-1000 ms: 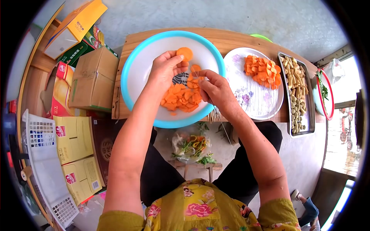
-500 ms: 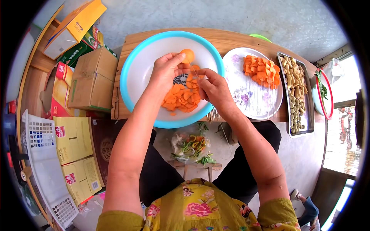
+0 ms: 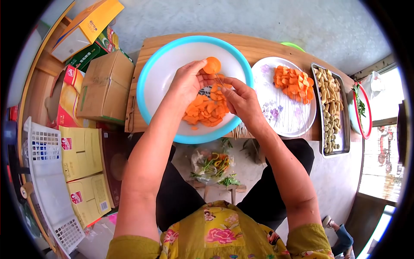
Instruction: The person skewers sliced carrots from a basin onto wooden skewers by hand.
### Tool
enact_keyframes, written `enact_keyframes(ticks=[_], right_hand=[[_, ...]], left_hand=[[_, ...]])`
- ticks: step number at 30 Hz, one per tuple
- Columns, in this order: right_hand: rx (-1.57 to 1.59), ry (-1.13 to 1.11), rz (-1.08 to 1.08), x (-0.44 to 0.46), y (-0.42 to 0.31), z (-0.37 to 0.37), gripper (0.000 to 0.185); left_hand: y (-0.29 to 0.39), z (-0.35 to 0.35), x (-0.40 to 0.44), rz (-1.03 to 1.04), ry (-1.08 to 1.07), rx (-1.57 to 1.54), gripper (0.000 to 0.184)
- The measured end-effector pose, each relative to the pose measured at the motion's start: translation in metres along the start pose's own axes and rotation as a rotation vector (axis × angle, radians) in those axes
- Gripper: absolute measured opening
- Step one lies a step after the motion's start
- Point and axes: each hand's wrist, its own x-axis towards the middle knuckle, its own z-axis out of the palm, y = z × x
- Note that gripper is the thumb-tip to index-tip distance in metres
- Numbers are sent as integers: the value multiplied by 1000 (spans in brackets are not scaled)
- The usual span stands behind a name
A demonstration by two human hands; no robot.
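My left hand pinches a round carrot slice between thumb and fingers above a white basin with a blue rim. My right hand is closed on a thin skewer, whose tip meets the lower edge of the slice; I cannot tell whether it has pierced it. Loose carrot slices lie in the basin under my hands. To the right, a flowered white plate holds skewered carrot slices, their sticks pointing toward me.
A metal tray of tan and greenish pieces lies beside the plate. Further right stands a red-rimmed bowl with greens. Several skewers jut over the table's front edge. Cardboard boxes crowd the left. A person's leg shows lower right.
The carrot slice has turned to face the camera more fully, held in the same left-hand pinch. Both hands stay close together over the basin; the whole view has shifted slightly.
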Motion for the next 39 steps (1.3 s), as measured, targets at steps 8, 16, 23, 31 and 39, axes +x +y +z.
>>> enact_keyframes(ticks=[8,16,23,31,39], right_hand=[[-29,-18,-31,-1,-4,0,28],[-69,10,-64,-1,1,2,28],[-32,48,-47,-2,1,4,27],[78,53,-12,-1,4,2,26],[91,134,49,5,-1,-5,15]], left_hand=[[8,-8,-2,-89,-53,-105,21],[9,-8,-1,-115,-77,-142,22],[9,-7,-1,-128,-104,-116,17],[5,-3,0,-131,-127,18,19],[-18,5,-3,-96,-197,133,24]])
